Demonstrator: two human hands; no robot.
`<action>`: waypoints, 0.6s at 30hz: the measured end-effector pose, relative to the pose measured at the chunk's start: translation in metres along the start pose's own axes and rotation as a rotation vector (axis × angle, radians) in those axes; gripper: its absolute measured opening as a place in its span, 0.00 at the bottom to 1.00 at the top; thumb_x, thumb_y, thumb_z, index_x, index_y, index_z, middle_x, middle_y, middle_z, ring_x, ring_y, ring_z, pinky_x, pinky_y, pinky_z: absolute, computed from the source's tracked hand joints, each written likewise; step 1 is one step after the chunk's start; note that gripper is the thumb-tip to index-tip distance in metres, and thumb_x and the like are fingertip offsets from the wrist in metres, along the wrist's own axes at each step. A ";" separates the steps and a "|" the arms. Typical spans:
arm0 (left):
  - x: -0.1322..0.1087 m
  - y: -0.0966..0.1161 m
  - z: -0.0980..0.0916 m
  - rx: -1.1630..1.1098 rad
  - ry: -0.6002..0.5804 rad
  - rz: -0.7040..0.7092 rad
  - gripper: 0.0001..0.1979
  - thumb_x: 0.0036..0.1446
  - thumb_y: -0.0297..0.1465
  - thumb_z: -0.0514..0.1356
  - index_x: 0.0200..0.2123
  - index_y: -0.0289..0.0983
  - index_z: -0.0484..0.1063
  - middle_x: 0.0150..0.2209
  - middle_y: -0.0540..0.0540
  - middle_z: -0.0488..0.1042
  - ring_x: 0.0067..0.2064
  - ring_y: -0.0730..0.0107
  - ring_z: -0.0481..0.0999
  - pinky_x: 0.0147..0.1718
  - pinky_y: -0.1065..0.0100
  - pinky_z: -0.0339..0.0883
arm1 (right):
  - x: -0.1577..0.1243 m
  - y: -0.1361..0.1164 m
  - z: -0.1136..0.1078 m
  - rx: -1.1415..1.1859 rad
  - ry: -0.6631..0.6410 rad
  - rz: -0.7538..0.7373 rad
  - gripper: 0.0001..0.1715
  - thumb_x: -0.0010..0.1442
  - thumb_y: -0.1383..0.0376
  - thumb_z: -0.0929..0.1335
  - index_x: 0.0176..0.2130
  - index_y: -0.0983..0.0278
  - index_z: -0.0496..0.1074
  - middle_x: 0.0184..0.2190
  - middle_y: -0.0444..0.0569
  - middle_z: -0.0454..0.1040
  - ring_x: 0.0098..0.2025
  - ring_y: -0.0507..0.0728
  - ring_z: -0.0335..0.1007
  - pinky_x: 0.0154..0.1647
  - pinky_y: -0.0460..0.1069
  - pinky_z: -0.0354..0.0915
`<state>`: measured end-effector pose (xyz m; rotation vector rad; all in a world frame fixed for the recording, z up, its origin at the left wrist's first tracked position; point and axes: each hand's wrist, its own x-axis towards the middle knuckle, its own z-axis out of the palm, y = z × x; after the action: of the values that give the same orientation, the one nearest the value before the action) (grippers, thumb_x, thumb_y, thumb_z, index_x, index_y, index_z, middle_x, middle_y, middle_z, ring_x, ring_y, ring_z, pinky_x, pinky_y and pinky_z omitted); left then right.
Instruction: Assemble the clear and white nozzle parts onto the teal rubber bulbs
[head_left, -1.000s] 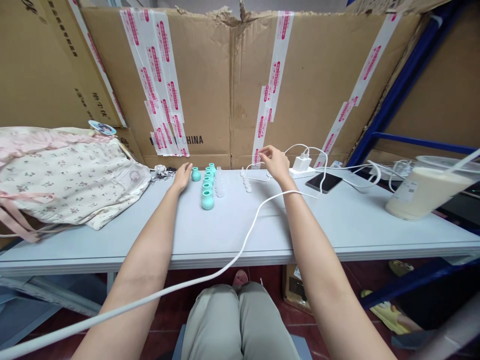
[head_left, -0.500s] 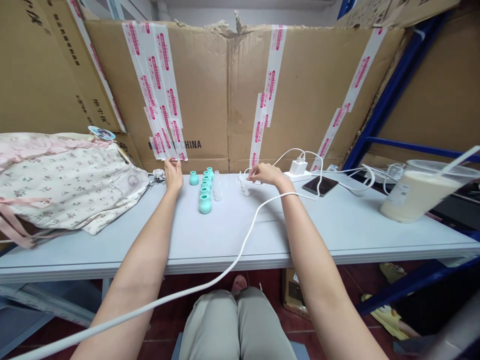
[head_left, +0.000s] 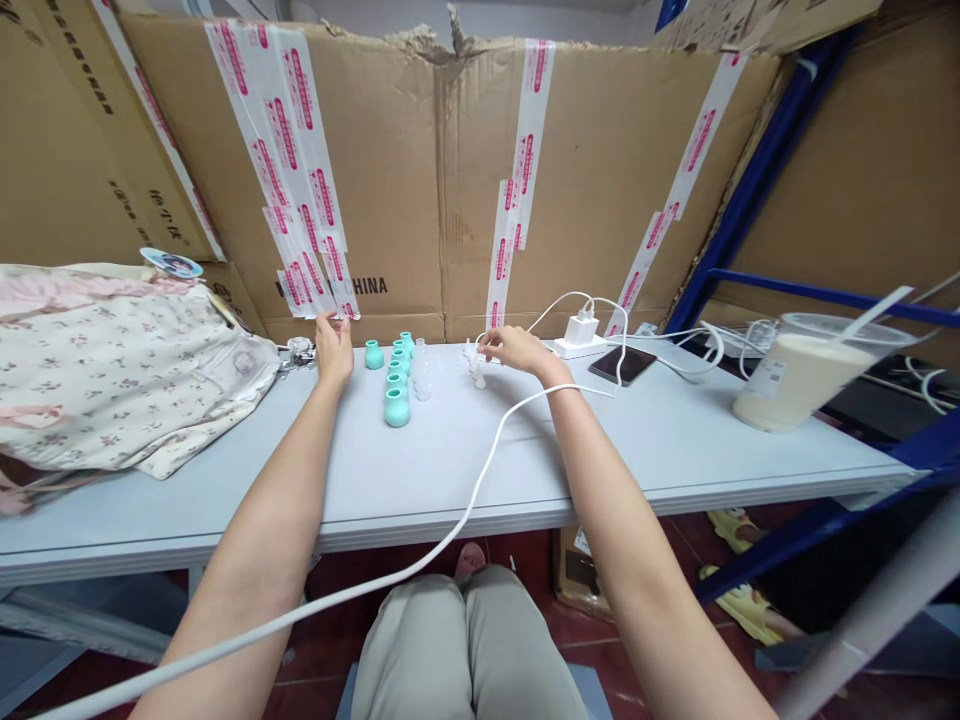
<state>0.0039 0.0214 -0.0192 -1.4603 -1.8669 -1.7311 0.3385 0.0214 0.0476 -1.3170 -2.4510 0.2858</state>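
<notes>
My left hand (head_left: 334,350) rests near the back of the table, fingers loosely apart and nothing seen in them. Just right of it stands a small turquoise pot (head_left: 373,354), apart from a row of several like it, the nearest being this pot (head_left: 397,408). Beside that row runs a line of small clear pieces (head_left: 422,375). My right hand (head_left: 519,350) is closed, its fingertips together over a group of small whitish pieces (head_left: 477,374). What the fingertips hold is too small to make out.
A flowered cloth bag (head_left: 127,370) lies at left. A white cable (head_left: 480,490) crosses in front of me. At right are a charger on a power strip (head_left: 581,345), a phone (head_left: 622,365) and a large drink cup (head_left: 795,380). Cardboard (head_left: 600,160) walls the back.
The whole view has shifted, so the table's things appear a little further left. Both hands stay near the same spots; the right fingertips remain together by the whitish pieces.
</notes>
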 end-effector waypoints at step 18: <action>0.000 -0.010 -0.004 0.072 -0.035 -0.027 0.18 0.60 0.38 0.47 0.46 0.32 0.64 0.45 0.35 0.72 0.49 0.54 0.71 0.51 0.52 0.62 | -0.100 0.253 -0.020 -0.032 0.407 0.456 0.26 0.61 0.59 0.57 0.56 0.65 0.61 0.55 0.60 0.68 0.59 0.67 0.59 0.59 0.69 0.52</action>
<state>-0.0057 0.0196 -0.0248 -1.4544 -1.9541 -1.6428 0.5913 0.0777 -0.0389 -1.7442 -1.8159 0.0737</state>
